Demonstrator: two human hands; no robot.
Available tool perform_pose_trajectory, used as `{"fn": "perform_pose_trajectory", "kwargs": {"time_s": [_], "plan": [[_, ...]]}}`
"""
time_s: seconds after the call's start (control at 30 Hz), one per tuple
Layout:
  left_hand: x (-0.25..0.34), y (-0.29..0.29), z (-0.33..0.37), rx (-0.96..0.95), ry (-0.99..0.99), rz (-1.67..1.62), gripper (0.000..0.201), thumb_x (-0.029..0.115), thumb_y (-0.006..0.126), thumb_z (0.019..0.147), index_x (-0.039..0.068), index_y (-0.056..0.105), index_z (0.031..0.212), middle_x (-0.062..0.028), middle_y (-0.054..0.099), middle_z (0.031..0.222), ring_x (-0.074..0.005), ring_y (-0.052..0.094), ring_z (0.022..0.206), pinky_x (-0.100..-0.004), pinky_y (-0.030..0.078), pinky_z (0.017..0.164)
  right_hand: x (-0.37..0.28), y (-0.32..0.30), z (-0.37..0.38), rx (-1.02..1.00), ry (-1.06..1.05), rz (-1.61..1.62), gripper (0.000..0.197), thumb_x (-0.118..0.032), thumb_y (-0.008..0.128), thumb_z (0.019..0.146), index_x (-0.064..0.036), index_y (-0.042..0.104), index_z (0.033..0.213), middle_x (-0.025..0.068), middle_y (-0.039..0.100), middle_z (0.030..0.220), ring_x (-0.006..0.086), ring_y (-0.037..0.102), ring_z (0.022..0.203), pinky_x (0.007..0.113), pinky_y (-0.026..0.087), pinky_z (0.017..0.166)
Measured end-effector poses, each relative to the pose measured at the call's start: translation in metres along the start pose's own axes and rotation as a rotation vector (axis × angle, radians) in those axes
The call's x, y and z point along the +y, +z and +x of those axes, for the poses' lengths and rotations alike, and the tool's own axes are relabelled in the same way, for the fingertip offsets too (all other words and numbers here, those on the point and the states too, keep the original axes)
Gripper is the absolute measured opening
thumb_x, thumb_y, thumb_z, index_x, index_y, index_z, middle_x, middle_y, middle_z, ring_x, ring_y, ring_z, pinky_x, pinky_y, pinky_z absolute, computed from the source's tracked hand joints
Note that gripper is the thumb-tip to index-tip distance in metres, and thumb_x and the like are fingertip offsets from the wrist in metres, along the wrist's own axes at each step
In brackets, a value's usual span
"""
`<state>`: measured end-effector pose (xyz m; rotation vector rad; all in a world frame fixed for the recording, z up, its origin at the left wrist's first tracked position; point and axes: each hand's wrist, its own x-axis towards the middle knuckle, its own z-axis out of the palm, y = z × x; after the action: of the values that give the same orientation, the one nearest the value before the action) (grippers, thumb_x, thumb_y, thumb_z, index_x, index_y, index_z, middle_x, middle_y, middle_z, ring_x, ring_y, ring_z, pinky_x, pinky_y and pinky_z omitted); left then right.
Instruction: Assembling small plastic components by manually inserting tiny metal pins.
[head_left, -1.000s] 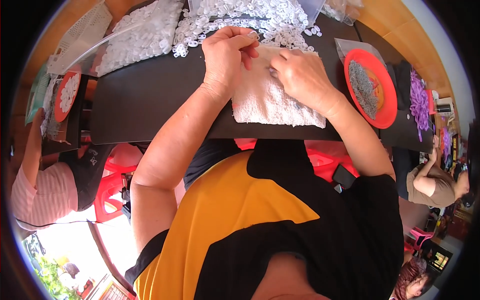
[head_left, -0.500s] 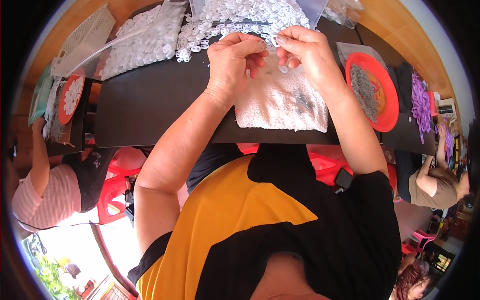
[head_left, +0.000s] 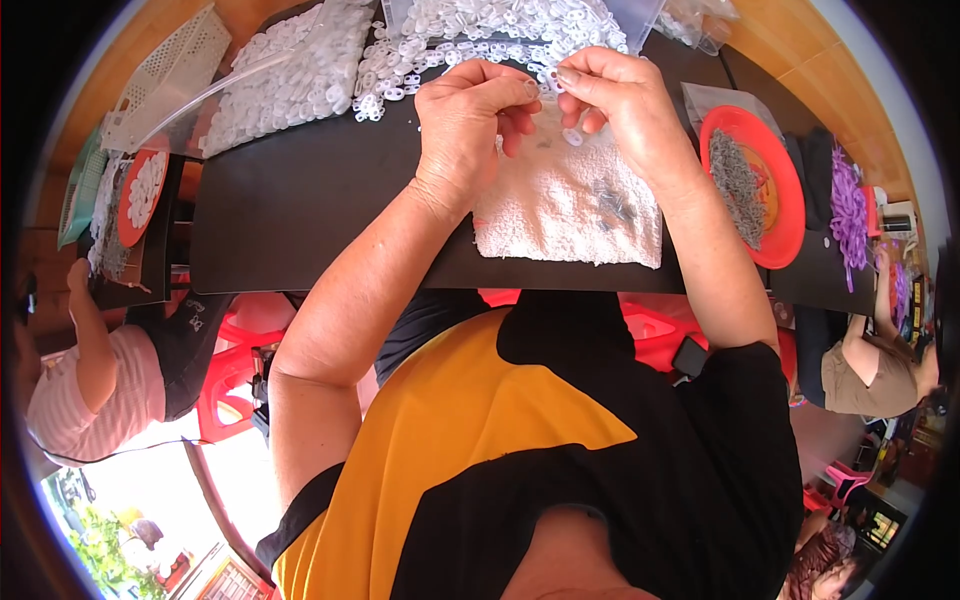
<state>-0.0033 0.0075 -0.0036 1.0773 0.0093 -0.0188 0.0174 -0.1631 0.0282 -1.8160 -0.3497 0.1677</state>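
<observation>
A dark brown table [head_left: 320,220] fills the upper middle, its near edge bowed by the lens. At its far side lie a clear plastic bag [head_left: 285,95] packed with white pieces, a spread of loose white plastic pieces [head_left: 378,85] and a clear bin [head_left: 644,22] holding more. A pale towel [head_left: 545,225] lies near the front edge, with a red dish [head_left: 794,215] to its right and purple strips [head_left: 848,215] beyond.
</observation>
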Motion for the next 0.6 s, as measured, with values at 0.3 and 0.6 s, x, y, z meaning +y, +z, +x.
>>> {"fn": "perform_pose_trajectory", "kwargs": {"time_s": [0.3,0.6], "plan": [[-0.0001,0.0028,-0.0003,0.033,0.008,0.043,0.006,-0.001,0.065,0.08,-0.004,0.062,0.084,-0.0137,0.065,0.071,-0.0155,0.058,0.051,-0.0253,0.039,0.041,0.0047,-0.0024,0.0021,-0.014,-0.047,-0.05,0.02,-0.021,0.057,0.093,-0.0044,0.067,0.095,-0.002,0.061,0.073,0.0062,0.057,0.067,0.021,0.038,0.058],[-0.0016,0.0028,-0.002,0.03,0.023,0.091,0.005,-0.001,0.065,0.081,-0.004,0.062,0.084,-0.0128,0.065,0.071,-0.0144,0.058,0.052,-0.0252,0.041,0.043,0.0058,0.0042,0.0018,-0.036,-0.044,-0.007,0.018,-0.018,0.059,0.091,-0.001,0.066,0.092,0.0009,0.061,0.073,0.0072,0.057,0.065,0.022,0.044,0.055]]}}
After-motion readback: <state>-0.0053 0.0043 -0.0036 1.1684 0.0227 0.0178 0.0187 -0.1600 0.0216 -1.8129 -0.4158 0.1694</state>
